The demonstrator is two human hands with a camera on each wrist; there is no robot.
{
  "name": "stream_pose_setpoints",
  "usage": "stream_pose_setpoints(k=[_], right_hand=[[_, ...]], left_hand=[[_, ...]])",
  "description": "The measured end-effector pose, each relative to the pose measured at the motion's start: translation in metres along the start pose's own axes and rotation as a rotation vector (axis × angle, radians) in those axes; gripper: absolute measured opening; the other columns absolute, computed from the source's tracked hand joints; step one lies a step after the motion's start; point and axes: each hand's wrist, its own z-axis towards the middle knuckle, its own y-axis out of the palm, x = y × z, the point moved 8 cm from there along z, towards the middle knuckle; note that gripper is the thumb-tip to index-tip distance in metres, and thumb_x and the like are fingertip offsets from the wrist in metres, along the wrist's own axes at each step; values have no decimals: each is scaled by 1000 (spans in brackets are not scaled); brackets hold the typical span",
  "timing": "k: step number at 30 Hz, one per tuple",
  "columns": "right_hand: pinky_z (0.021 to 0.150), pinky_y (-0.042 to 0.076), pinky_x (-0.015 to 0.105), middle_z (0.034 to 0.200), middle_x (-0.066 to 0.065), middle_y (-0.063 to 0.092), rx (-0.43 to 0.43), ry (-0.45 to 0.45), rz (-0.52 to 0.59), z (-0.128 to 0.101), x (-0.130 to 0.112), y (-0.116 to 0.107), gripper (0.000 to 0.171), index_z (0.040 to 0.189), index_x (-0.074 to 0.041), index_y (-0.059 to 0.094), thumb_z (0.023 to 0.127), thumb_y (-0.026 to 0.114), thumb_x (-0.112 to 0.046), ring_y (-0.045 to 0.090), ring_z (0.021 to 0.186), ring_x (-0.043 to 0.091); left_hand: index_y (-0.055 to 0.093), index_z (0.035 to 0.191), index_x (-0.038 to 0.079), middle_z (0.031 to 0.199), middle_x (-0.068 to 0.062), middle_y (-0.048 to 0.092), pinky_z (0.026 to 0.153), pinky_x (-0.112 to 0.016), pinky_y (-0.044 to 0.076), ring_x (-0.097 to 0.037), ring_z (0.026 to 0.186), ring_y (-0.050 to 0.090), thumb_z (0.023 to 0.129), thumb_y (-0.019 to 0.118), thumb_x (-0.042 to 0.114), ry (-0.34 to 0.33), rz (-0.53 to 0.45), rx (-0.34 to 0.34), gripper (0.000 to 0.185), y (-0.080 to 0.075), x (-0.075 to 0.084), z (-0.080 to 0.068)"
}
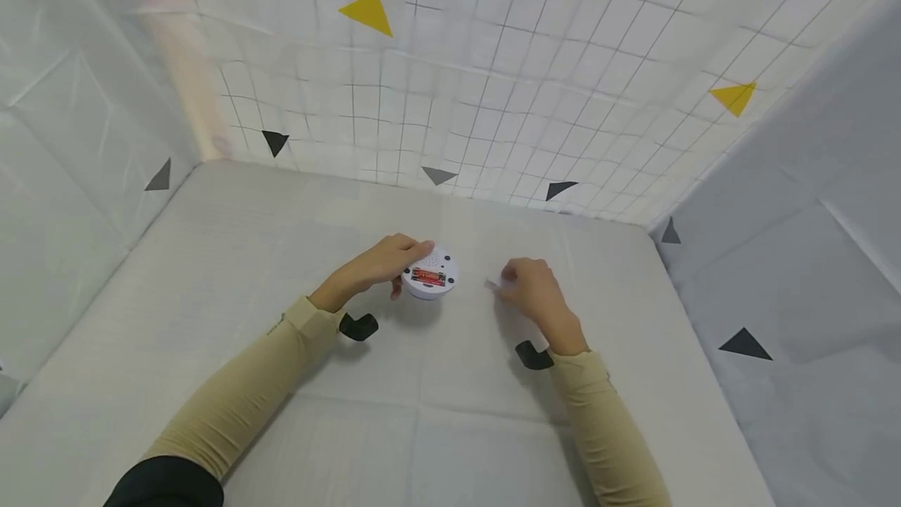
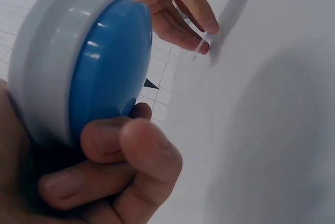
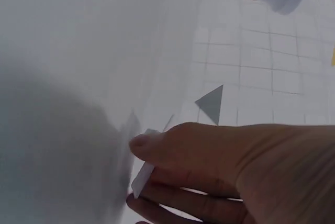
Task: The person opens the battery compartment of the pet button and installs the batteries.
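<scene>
My left hand (image 1: pixel 383 263) holds a round white push-button device (image 1: pixel 440 263), tilted so its back faces up, thumb on top and fingers underneath. Red batteries (image 1: pixel 428 278) sit side by side in the bare compartment on that back, near small dark screws or feet and a patch of speaker holes. In the left wrist view the device's blue dome (image 2: pixel 112 62) shows, with curled fingers beneath it. To the right, my right hand (image 1: pixel 538 292) pinches a small thin white plastic cover (image 3: pixel 142 179) between thumb and fingers, low over the table and apart from the device.
A white sheet covers the table (image 1: pixel 338 429). Behind it stands a grid-lined backdrop (image 1: pixel 450 124) with yellow, black and grey triangles. Pale sheet walls rise at the left (image 1: pixel 63 178) and right (image 1: pixel 809 272).
</scene>
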Motion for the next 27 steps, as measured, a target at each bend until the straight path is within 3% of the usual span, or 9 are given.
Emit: stream_pose_setpoints(k=[11,19,27], right_hand=[[87,62,46,105,14,78,23,-107,187,2,-21,-8,26,112,0,76,91,82,-14,74,98,29],[86,64,45,108,12,77,152,-122,260,-5,-35,-30,30,115,-2,75,89,85,-14,72,97,28],[85,65,43,113,6,76,236,-220,328,-16,-58,-44,35,119,-7,75,88,88,-16,72,101,21]], left_hand=[[70,115,2,77,-4,66,53,-38,54,-16,52,55,113,44,43,11,24,-4,49,1,-1,0],[70,117,2,80,-5,67,53,-36,53,-16,54,55,114,43,44,-5,33,-4,50,1,-1,1],[70,117,2,78,-4,66,54,-36,53,-17,53,54,114,42,45,-12,41,-9,51,2,-2,2]])
